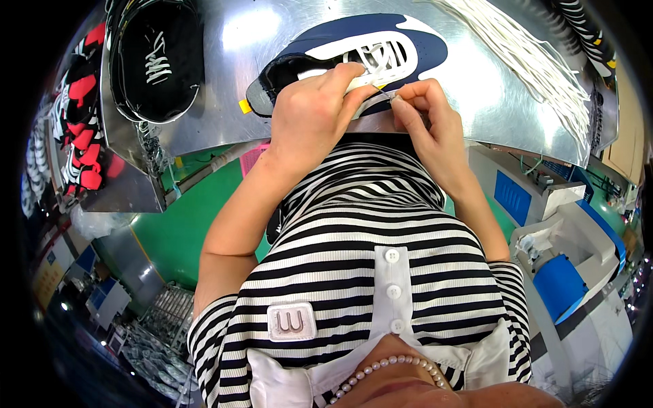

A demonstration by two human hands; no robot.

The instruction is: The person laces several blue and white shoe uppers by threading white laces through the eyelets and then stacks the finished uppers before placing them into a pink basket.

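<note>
A navy, white and grey shoe upper (333, 35) lies on its side on the metal table in front of me, its toe to the right. White lace (383, 60) runs through part of its eyelets. My left hand (309, 112) is closed on the near eyelet edge of the upper, thumb and forefinger pinched together. Just to the right, my right hand (432, 129) pinches a thin, pointed, metal-looking piece (385, 93) that reaches toward the left fingertips. Its exact kind is too small to tell. The left hand covers part of the shoe's collar.
A bundle of white laces (524, 61) lies on the metal table (238, 68) at the right. Black shoe uppers (156, 61) stand at the left, beside red and black ones (85, 136). A grey and blue machine or bin (571, 258) is at the lower right.
</note>
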